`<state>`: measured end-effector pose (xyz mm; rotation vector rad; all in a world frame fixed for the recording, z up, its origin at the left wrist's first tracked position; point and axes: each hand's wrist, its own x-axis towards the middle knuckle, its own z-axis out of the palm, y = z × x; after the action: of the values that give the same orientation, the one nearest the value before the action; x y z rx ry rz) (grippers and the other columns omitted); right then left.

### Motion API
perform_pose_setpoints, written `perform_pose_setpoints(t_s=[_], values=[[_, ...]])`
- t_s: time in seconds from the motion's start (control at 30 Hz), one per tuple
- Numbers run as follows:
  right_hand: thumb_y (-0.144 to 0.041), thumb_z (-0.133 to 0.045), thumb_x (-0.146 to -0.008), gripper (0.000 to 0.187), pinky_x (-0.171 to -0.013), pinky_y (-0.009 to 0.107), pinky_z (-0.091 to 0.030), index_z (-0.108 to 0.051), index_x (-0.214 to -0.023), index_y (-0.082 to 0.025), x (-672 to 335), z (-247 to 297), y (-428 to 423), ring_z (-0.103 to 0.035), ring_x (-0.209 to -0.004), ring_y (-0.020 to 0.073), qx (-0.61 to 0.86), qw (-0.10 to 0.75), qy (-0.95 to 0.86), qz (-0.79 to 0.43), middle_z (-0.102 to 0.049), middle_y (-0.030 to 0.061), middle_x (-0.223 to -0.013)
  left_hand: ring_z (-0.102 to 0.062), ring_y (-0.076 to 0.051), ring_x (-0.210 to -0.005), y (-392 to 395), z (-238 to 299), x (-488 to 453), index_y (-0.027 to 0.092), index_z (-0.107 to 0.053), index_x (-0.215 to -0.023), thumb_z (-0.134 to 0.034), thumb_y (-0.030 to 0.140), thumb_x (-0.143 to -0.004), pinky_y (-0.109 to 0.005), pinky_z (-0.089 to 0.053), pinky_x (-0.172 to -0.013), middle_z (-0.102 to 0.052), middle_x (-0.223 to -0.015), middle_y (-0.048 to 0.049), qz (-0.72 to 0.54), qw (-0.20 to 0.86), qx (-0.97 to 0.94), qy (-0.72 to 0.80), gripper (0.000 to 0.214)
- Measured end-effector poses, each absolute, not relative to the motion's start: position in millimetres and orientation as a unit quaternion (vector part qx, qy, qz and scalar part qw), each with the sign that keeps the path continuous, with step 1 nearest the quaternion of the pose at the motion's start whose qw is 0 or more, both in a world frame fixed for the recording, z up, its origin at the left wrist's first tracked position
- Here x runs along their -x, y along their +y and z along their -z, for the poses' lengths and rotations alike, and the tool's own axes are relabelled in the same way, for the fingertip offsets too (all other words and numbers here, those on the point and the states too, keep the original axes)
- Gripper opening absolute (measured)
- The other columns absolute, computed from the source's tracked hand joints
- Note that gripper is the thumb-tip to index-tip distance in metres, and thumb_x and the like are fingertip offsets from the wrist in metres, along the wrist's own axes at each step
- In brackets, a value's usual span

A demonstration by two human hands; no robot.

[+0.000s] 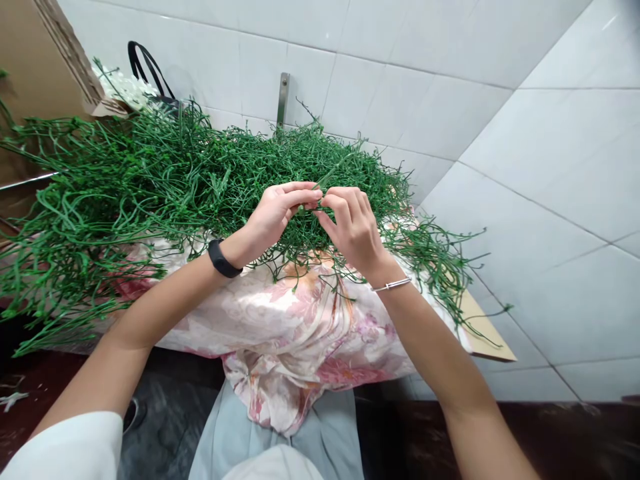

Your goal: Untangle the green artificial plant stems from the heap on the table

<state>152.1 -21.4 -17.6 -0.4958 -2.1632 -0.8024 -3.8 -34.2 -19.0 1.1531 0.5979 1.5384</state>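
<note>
Above a large pile of thin green plant stems (170, 167), which look like plastic, my two hands meet fingertip to fingertip. Between its thumb and fingers my left hand (270, 217) pinches a thin green stem (330, 175), part of which sticks up past the fingertips. My right hand (354, 230) is bent over close beside it, thumb and forefinger closed at the same stem. The fingers hide the exact spot where they grip. A floral cloth (240, 313) lies under the pile and hangs over the front edge toward my lap.
White tiled walls (400, 100) stand behind and to the right. A cardboard box (40, 60) is at the back left, near white flowers (125, 89) and a black strap (145, 63). A metal bracket (283, 100) rises behind the pile. A board corner (483, 327) juts out at right.
</note>
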Motion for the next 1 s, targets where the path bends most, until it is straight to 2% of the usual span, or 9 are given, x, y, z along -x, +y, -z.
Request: perform_pose_setpoints(t_s=[0.23,0.37,0.47,0.57,0.67,0.8,0.87,0.93,1.0], values=[[-0.012,-0.033,-0.087,0.023,-0.079,0.034,-0.046,-0.043,-0.107,-0.015,-158,15,-18,-0.052,-0.097,0.018,0.175,0.377,-0.859,0.297,-0.057,0.0099,-0.1,-0.057,-0.007,-0.065,-34,18,6,0.01,-0.062,-0.082,-0.07,0.015,-0.059,-0.026,-0.043,-0.076,-0.063,-0.068,0.0004,-0.624,0.549,-0.49,0.264,0.025],[-0.012,-0.032,-0.087,0.025,-0.078,0.034,-0.046,-0.044,-0.109,-0.013,-162,15,-15,-0.053,-0.092,0.0178,0.173,0.364,-0.863,0.304,-0.058,0.0105,-0.097,-0.058,-0.007,-0.064,-35,18,4,0.011,-0.06,-0.085,-0.07,0.014,-0.059,-0.026,-0.044,-0.075,-0.063,-0.066,0.0012,-0.633,0.543,-0.481,0.271,0.029],[-0.012,-0.033,-0.087,0.023,-0.074,0.031,-0.046,-0.048,-0.104,-0.011,-160,16,-16,-0.052,-0.083,0.0166,0.179,0.362,-0.859,0.315,-0.058,0.0098,-0.087,-0.057,-0.006,-0.062,-36,17,2,0.011,-0.058,-0.09,-0.067,0.011,-0.061,-0.024,-0.044,-0.072,-0.062,-0.065,0.0019,-0.649,0.532,-0.474,0.267,0.03],[-0.015,-0.032,-0.088,0.021,-0.068,0.029,-0.043,-0.052,-0.093,-0.012,-152,17,-21,-0.05,-0.074,0.0149,0.205,0.376,-0.862,0.273,-0.056,0.0078,-0.077,-0.055,-0.004,-0.059,-35,18,-1,0.011,-0.056,-0.091,-0.063,0.005,-0.063,-0.021,-0.043,-0.068,-0.059,-0.062,0.0036,-0.677,0.514,-0.464,0.25,0.029],[-0.022,-0.034,-0.088,0.02,-0.059,0.025,-0.038,-0.051,-0.082,-0.014,-143,18,-28,-0.044,-0.06,0.0098,0.254,0.416,-0.864,0.128,-0.05,0.0026,-0.067,-0.052,-0.003,-0.057,-32,21,-3,0.012,-0.055,-0.091,-0.061,0.004,-0.064,-0.019,-0.041,-0.061,-0.056,-0.061,0.0047,-0.693,0.497,-0.469,0.229,0.029],[-0.027,-0.042,-0.082,0.018,-0.046,0.021,-0.025,-0.049,-0.07,-0.016,-135,13,-31,-0.03,-0.047,0.005,0.293,0.458,-0.809,-0.224,-0.037,-0.0043,-0.054,-0.051,-0.004,-0.059,-29,24,-5,0.014,-0.054,-0.091,-0.061,0.004,-0.065,-0.018,-0.039,-0.058,-0.054,-0.063,0.0045,-0.707,0.463,-0.495,0.2,0.029],[-0.026,-0.042,-0.079,0.018,-0.042,0.021,-0.018,-0.046,-0.064,-0.017,-136,9,-28,-0.022,-0.042,0.0048,0.287,0.422,-0.75,-0.421,-0.025,-0.0069,-0.049,-0.051,-0.004,-0.06,-29,24,-6,0.015,-0.054,-0.09,-0.061,0.005,-0.065,-0.018,-0.039,-0.058,-0.054,-0.063,0.0045,-0.714,0.439,-0.511,0.187,0.028],[-0.026,-0.038,-0.077,0.02,-0.04,0.022,-0.015,-0.038,-0.058,-0.019,-138,5,-25,-0.015,-0.04,0.0052,0.267,0.34,-0.692,-0.579,-0.015,-0.0083,-0.047,-0.05,-0.004,-0.061,-31,23,-8,0.016,-0.054,-0.09,-0.062,0.005,-0.064,-0.017,-0.04,-0.059,-0.054,-0.064,0.0045,-0.715,0.42,-0.528,0.183,0.029],[-0.028,-0.037,-0.076,0.021,-0.039,0.022,-0.015,-0.033,-0.057,-0.02,-140,3,-25,-0.013,-0.039,0.0053,0.255,0.294,-0.664,-0.638,-0.013,-0.0088,-0.047,-0.05,-0.004,-0.061,-33,22,-9,0.016,-0.054,-0.09,-0.062,0.004,-0.063,-0.018,-0.04,-0.06,-0.054,-0.065,0.0043,-0.714,0.41,-0.535,0.188,0.03]])
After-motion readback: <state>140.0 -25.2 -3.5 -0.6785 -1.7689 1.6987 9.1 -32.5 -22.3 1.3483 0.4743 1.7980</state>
